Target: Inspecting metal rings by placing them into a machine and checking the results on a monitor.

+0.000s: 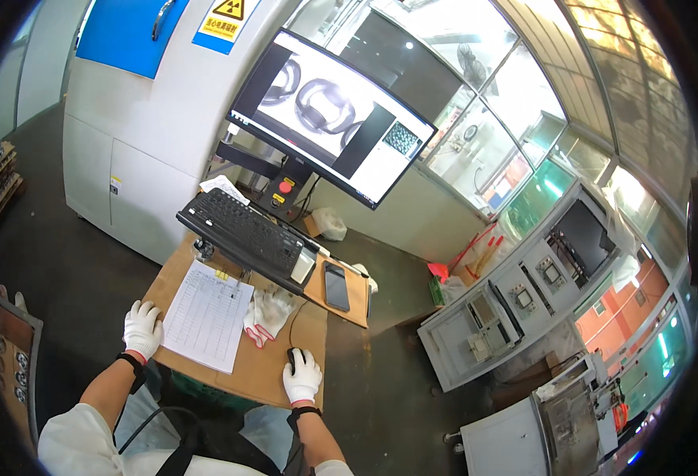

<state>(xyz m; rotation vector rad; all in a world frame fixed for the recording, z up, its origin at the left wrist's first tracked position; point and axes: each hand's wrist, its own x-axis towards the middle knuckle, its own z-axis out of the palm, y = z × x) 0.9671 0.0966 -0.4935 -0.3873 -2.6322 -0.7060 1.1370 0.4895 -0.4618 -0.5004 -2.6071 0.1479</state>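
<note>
My left hand (143,328), in a white knit glove, rests on the left edge of the brown tabletop (278,373) with its fingers stretched out and nothing in them. Right beside it lies a stack of printed table sheets (206,319) with handwriting, a yellow clip at the top. At the near right corner my right hand (303,379), gloved too, is laid over a black computer mouse (292,359), mostly hidden under the fingers. Between the sheets and the mouse is a crumpled pair of white gloves (270,312) with red cuffs.
A black keyboard (242,232) sits on a raised tray, below a monitor (329,119) showing grey ring-shaped parts. A phone (336,285) lies on the board at right. A tall white cabinet (143,143) stands left; a grey control console (515,293) stands right. Round metal parts (21,373) fill a bin.
</note>
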